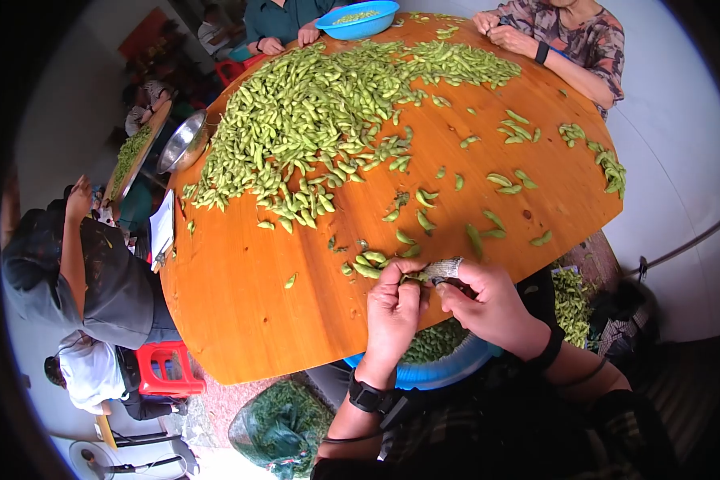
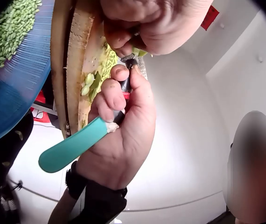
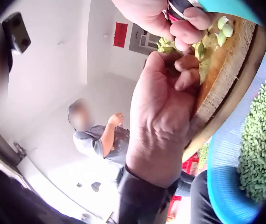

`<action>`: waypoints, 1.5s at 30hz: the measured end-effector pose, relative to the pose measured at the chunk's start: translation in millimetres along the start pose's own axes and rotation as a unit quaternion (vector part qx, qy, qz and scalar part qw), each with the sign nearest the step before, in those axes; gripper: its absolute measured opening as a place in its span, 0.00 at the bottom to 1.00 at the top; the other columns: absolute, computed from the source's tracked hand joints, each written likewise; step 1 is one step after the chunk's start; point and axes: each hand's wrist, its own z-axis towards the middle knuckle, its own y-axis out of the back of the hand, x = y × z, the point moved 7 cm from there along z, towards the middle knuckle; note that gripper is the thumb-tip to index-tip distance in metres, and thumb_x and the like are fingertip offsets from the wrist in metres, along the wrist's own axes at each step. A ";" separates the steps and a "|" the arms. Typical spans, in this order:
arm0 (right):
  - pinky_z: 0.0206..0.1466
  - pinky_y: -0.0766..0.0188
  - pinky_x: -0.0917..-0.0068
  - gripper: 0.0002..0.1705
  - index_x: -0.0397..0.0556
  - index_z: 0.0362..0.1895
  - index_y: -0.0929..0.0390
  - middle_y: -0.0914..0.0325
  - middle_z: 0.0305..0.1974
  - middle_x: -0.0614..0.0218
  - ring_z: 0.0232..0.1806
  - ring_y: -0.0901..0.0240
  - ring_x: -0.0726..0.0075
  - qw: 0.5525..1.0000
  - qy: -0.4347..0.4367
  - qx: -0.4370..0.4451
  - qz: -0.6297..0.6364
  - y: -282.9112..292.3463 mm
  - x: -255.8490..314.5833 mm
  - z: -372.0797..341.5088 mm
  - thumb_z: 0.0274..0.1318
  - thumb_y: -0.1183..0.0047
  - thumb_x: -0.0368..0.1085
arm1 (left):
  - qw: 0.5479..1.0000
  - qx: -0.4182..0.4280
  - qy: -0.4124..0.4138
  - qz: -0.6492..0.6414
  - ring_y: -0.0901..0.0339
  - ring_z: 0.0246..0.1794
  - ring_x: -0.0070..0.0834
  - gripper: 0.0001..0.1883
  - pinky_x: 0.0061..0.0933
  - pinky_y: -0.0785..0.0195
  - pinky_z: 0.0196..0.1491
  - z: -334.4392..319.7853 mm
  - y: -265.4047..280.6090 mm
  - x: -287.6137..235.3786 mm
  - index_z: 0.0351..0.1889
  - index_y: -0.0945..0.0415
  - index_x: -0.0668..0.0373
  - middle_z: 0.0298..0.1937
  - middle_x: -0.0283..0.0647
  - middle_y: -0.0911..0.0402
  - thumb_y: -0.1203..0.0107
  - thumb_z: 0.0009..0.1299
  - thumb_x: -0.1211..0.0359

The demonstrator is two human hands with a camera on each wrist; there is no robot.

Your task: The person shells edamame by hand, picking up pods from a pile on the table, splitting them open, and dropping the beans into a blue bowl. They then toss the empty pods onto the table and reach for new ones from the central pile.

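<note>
My left hand (image 1: 396,308) pinches a green soybean pod (image 3: 165,45) between thumb and fingers, just over the near table edge. Curled round a small tool with a turquoise handle (image 2: 74,144) is my right hand (image 1: 496,308); dark wrapping and a red band show near its front. The tool's tip meets the pod at the left fingertips, and its working end is mostly hidden. A knitted cover (image 1: 446,268) wraps a right finger. Several loose pods (image 1: 368,264) lie beyond the hands. Below them, a blue basket (image 1: 456,376) contains shelled green beans.
A large pod heap (image 1: 296,112) covers the far left of the wooden table (image 1: 240,320). Two people sit at the far side, near a blue basin (image 1: 360,30). A metal bowl (image 1: 184,142) is at the left edge; a red stool (image 1: 168,372) stands left.
</note>
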 end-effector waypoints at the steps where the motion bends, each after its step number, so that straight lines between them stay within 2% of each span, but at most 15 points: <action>1: 0.21 0.39 0.80 0.05 0.40 0.40 0.23 0.28 0.20 0.69 0.18 0.37 0.83 1.000 0.002 0.001 -0.001 1.0 3.3 1.3 0.60 0.49 0.27 | 1.000 -0.005 0.023 -0.017 0.33 0.24 0.11 0.12 0.13 0.39 0.26 -0.9 -1.8 -0.6 0.49 0.27 0.63 0.33 0.32 0.23 0.60 0.74 0.77; 3: 0.20 0.39 0.83 0.06 0.42 0.42 0.23 0.27 0.21 0.74 0.18 0.35 0.87 0.985 -0.128 0.024 0.111 -1.2 -6.5 1.3 0.62 0.50 0.28 | 0.998 -0.008 0.052 -0.044 0.35 0.24 0.11 0.13 0.13 0.41 0.27 -0.7 -2.1 1.5 0.52 0.29 0.62 0.34 0.32 0.23 0.61 0.74 0.78; 13: 0.18 0.41 0.86 0.08 0.42 0.46 0.24 0.27 0.23 0.75 0.17 0.36 0.87 0.970 -0.153 0.034 0.185 -4.8 0.2 10.0 0.64 0.51 0.28 | 0.982 0.024 0.085 -0.165 0.35 0.24 0.15 0.20 0.15 0.37 0.32 -0.4 2.8 2.1 0.59 0.31 0.64 0.38 0.37 0.23 0.64 0.71 0.80; 17: 0.18 0.41 0.86 0.08 0.42 0.46 0.24 0.26 0.23 0.74 0.17 0.35 0.87 0.980 -0.132 0.047 0.142 -6.3 -1.5 9.5 0.64 0.51 0.28 | 0.993 0.028 0.029 -0.113 0.34 0.25 0.13 0.15 0.15 0.38 0.31 -1.2 1.1 0.7 0.57 0.30 0.63 0.39 0.34 0.23 0.61 0.76 0.76; 24: 0.20 0.39 0.86 0.09 0.44 0.47 0.23 0.26 0.24 0.76 0.18 0.35 0.89 0.981 -0.123 0.005 0.150 1.3 2.7 7.5 0.64 0.50 0.28 | 0.994 0.013 0.045 -0.099 0.34 0.27 0.14 0.14 0.15 0.38 0.30 0.5 4.1 8.8 0.56 0.31 0.62 0.40 0.34 0.24 0.61 0.75 0.78; 30: 0.23 0.38 0.85 0.12 0.44 0.50 0.23 0.27 0.24 0.74 0.21 0.35 0.88 0.993 -0.082 -0.016 0.080 13.9 2.6 14.0 0.63 0.49 0.27 | 0.995 0.011 -0.025 -0.093 0.23 0.46 0.23 0.19 0.19 0.25 0.39 1.4 -5.3 -7.7 0.62 0.33 0.63 0.52 0.40 0.24 0.58 0.74 0.80; 32: 0.23 0.37 0.81 0.13 0.42 0.50 0.23 0.26 0.23 0.69 0.21 0.34 0.84 0.998 0.021 -0.028 -0.061 16.1 12.2 16.0 0.61 0.48 0.27 | 0.994 -0.045 -0.073 -0.072 0.25 0.55 0.27 0.23 0.22 0.23 0.43 1.4 -6.2 -16.2 0.66 0.37 0.62 0.57 0.41 0.26 0.56 0.72 0.82; 33: 0.23 0.37 0.81 0.13 0.42 0.50 0.23 0.26 0.23 0.69 0.21 0.34 0.84 0.998 0.019 -0.027 -0.061 15.8 11.6 15.3 0.61 0.48 0.27 | 0.992 -0.064 -0.087 -0.060 0.22 0.47 0.24 0.20 0.18 0.24 0.34 1.7 -5.9 -15.5 0.61 0.31 0.64 0.55 0.41 0.25 0.50 0.71 0.82; 34: 0.24 0.36 0.79 0.13 0.42 0.49 0.23 0.27 0.23 0.67 0.21 0.34 0.82 0.997 0.030 -0.030 -0.067 15.9 13.5 15.0 0.60 0.47 0.27 | 0.992 -0.064 -0.085 -0.060 0.22 0.47 0.24 0.20 0.18 0.24 0.34 -0.8 -4.8 -15.3 0.61 0.31 0.64 0.55 0.41 0.25 0.50 0.71 0.82; 36: 0.24 0.36 0.77 0.13 0.41 0.49 0.23 0.27 0.23 0.64 0.21 0.34 0.81 0.996 0.040 -0.034 -0.071 15.1 13.5 14.7 0.59 0.46 0.27 | 0.990 -0.070 -0.071 0.099 0.20 0.38 0.20 0.13 0.16 0.28 0.26 -8.6 -3.5 -17.7 0.53 0.24 0.67 0.51 0.40 0.24 0.46 0.70 0.80; 37: 0.24 0.35 0.77 0.13 0.42 0.49 0.23 0.26 0.23 0.64 0.20 0.34 0.80 0.996 0.046 -0.036 -0.070 14.3 13.0 13.9 0.59 0.46 0.27 | 0.987 -0.110 -0.087 0.076 0.23 0.28 0.17 0.08 0.15 0.32 0.21 -9.8 -2.5 -22.0 0.46 0.20 0.68 0.48 0.40 0.23 0.43 0.69 0.79; 38: 0.25 0.35 0.77 0.13 0.42 0.49 0.23 0.26 0.23 0.63 0.20 0.34 0.79 0.996 0.051 -0.039 -0.067 13.6 12.3 12.3 0.59 0.46 0.27 | 0.987 -0.110 -0.083 0.077 0.23 0.28 0.17 0.08 0.15 0.32 0.21 -9.0 -0.6 -18.0 0.46 0.20 0.68 0.48 0.40 0.23 0.43 0.69 0.79; 41: 0.24 0.35 0.76 0.13 0.42 0.49 0.23 0.25 0.22 0.64 0.20 0.34 0.77 0.994 0.033 -0.032 -0.095 16.7 12.4 11.9 0.59 0.46 0.28 | 0.886 -0.137 -0.311 0.316 0.26 0.22 0.15 0.11 0.16 0.34 0.21 -13.1 -0.7 -37.8 0.48 0.19 0.65 0.40 0.37 0.21 0.41 0.68 0.77; 42: 0.24 0.35 0.76 0.13 0.42 0.49 0.23 0.25 0.22 0.64 0.20 0.34 0.77 0.994 0.032 -0.034 -0.095 18.5 15.7 11.1 0.59 0.46 0.28 | 0.886 -0.135 -0.311 0.315 0.26 0.22 0.15 0.11 0.16 0.34 0.21 -15.4 -1.4 -40.0 0.48 0.19 0.65 0.40 0.37 0.21 0.41 0.68 0.77; 45: 0.23 0.35 0.76 0.11 0.42 0.46 0.23 0.25 0.20 0.65 0.18 0.33 0.76 0.995 -0.013 -0.020 -0.096 19.9 24.5 6.3 0.60 0.46 0.29 | 0.950 -0.129 -0.122 0.255 0.28 0.21 0.13 0.11 0.15 0.35 0.22 -16.5 4.4 -23.7 0.51 0.20 0.65 0.32 0.32 0.22 0.43 0.71 0.76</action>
